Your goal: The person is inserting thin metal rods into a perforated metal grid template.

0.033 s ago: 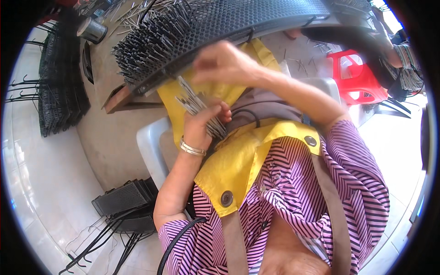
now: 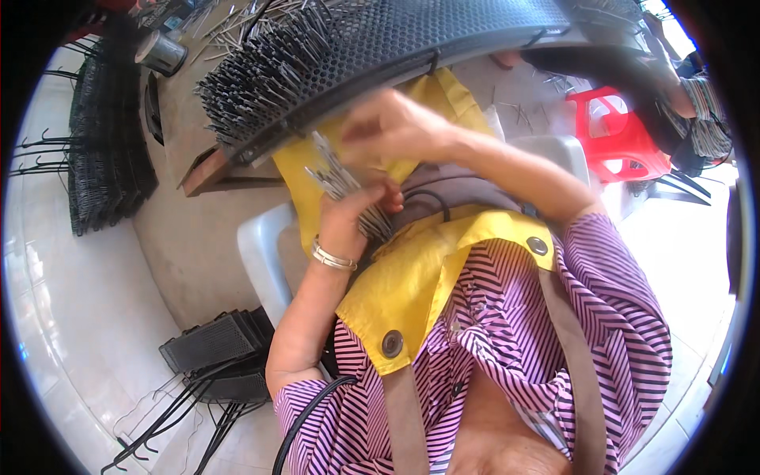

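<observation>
My left hand (image 2: pixel 355 210) is closed round a bundle of thin grey metal rods (image 2: pixel 336 179), held above my lap and the yellow apron (image 2: pixel 400 293). The rods' upper ends fan out above my thumb. My right hand (image 2: pixel 400 131) is just above and to the right of these ends, smeared by motion, so whether anything is in its fingers is unclear. Beyond both hands stands a black perforated panel (image 2: pixel 467 36). Many dark thin rods (image 2: pixel 261 87) stand packed in its left part.
Loose rods (image 2: pixel 226 36) and a metal can (image 2: pixel 161 53) lie at the back left. Stacked black mesh racks (image 2: pixel 107 150) line the left wall. More black mesh pieces with long hooks (image 2: pixel 214 348) rest on the floor. A red stool (image 2: pixel 617 134) and another person's leg are at the right.
My right hand has moved slightly down and to the right, closer to the rods. The left hand keeps hold of the bundle almost in place.
</observation>
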The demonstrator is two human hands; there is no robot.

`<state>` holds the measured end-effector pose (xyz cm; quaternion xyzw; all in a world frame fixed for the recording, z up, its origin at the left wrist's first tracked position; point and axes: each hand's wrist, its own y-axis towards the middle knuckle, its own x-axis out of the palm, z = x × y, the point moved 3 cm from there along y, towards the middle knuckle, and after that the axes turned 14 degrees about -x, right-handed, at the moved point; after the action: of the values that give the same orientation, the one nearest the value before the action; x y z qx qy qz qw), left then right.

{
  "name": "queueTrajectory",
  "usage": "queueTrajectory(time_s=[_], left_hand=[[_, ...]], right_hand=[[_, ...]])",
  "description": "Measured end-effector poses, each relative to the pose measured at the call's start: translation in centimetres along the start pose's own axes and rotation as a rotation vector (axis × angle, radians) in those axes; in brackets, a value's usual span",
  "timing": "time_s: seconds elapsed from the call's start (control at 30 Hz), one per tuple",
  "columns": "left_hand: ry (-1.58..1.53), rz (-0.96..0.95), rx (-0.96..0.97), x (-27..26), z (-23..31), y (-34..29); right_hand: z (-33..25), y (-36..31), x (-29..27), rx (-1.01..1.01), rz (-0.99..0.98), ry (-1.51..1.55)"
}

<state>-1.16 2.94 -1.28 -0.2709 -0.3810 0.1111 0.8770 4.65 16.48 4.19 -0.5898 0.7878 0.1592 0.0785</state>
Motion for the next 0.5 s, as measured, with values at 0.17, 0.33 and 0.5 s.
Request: queueTrajectory(time_s=[0.17,0.33,0.5], left_hand=[[0.106,-0.010,0.026,1.2,0.4,0.0],[0.128,0.139,0.111,1.3,-0.5,0.1],[0.058,0.236,0.077,1.2,-0.5,-0.4]], right_hand=[[0.1,-2.6,2.0,0.129,0.027,0.342],[2.2,-3.9,2.1,0.166,0.221,0.345],[2.0,-3.9,0.8,0.033,0.370,0.211]])
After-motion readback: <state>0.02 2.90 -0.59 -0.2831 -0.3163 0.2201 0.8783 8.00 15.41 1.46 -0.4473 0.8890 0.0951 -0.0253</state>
